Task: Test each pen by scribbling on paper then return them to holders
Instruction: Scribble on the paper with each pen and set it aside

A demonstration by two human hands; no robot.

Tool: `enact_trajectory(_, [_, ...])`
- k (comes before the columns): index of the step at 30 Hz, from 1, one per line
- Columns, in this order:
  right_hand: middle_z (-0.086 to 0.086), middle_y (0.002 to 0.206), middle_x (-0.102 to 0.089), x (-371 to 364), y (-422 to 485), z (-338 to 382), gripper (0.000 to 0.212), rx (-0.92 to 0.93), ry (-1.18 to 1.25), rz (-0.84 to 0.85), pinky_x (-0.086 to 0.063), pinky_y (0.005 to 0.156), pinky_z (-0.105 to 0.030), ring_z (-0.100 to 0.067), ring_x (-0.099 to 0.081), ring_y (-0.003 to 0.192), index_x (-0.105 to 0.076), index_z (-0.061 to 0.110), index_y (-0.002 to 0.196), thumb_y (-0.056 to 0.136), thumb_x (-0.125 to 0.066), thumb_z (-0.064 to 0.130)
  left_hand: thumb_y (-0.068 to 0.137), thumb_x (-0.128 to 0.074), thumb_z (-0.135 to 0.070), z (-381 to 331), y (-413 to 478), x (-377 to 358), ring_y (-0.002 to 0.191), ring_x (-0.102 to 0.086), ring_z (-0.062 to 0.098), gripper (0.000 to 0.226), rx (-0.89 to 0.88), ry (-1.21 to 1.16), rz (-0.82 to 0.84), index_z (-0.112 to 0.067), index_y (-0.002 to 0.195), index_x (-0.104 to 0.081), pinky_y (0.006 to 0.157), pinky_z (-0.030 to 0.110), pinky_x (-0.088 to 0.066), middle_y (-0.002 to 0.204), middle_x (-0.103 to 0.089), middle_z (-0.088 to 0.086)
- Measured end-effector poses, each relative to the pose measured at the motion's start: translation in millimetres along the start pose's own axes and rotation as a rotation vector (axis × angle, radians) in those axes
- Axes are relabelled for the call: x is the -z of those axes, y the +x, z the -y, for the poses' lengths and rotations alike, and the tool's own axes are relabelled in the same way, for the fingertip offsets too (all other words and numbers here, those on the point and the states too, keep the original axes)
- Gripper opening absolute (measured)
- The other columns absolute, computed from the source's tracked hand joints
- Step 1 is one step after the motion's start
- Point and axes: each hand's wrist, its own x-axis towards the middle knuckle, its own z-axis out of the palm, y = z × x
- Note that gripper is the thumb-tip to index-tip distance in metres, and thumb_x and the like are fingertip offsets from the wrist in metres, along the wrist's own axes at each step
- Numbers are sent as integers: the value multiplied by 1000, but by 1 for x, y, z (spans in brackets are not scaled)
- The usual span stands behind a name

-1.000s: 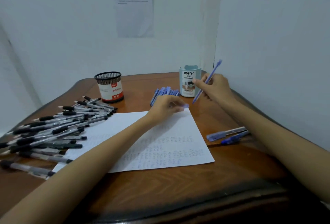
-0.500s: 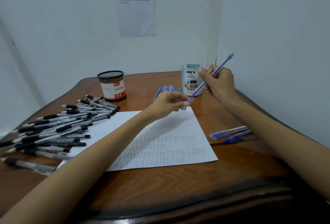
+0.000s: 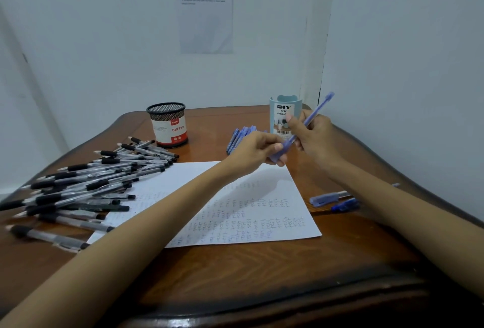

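My right hand [image 3: 315, 139] grips a blue pen [image 3: 314, 113] by its barrel, above the far right corner of the paper [image 3: 235, 204], with its back end tilted up toward the wall. My left hand [image 3: 258, 148] pinches the cap [image 3: 281, 151] at the pen's lower end. Left of the paper, black pens [image 3: 91, 183] lie heaped on the bench [image 3: 235, 275], some overlapping the sheet. Beyond the paper stand a black mesh holder [image 3: 167, 124] and a pale blue holder [image 3: 281, 115], with a bunch of blue pens [image 3: 238, 136] lying between them. Two loose pens [image 3: 332, 199] lie just right of the paper.
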Motion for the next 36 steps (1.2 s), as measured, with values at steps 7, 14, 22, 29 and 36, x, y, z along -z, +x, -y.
enact_trajectory(7, [2, 45, -46, -2, -4, -2, 35, 5, 126, 111, -42, 44, -24, -9, -45, 39, -43, 12, 62, 97, -50, 14, 98, -39, -3, 2, -3, 1, 68, -65, 6, 22, 89, -178, 75, 1, 103, -61, 74, 19, -55, 71, -63, 1])
enact_trajectory(14, [3, 43, -47, 5, 8, 7, 39, -124, 147, 185, -35, 37, -18, -8, -40, 35, -58, 13, 70, 98, -41, 33, 99, -40, -10, -3, 2, 12, 79, -64, 0, 20, 68, -27, 91, -15, 96, -59, 78, 20, -50, 78, -70, -14])
enact_trajectory(22, [-2, 70, -61, -4, 0, 21, 24, 50, -19, 318, -45, 45, -15, -8, -57, 54, -64, 8, 98, 98, -46, 24, 92, -56, -11, 17, -15, 56, 110, -55, 27, 28, 97, 539, -27, -10, 120, -60, 93, 38, -48, 118, -57, 11])
enact_trajectory(29, [-9, 103, -60, -36, 29, -14, 32, 494, -1044, 386, -41, 64, -31, -25, -59, 83, -60, 6, 104, 99, -41, 30, 99, -42, -31, 50, -59, 77, 123, -42, 16, 41, 228, 854, 151, -20, 138, -44, 101, 26, -34, 139, -43, 3])
enact_trajectory(36, [-8, 112, -58, -54, 56, -34, 24, 377, -1342, 626, -45, 79, -30, -25, -57, 102, -62, 16, 116, 93, -55, 15, 100, -35, -37, 54, -62, 77, 126, -40, 13, 44, 175, 902, 155, -22, 141, -40, 105, 30, -35, 142, -40, 0])
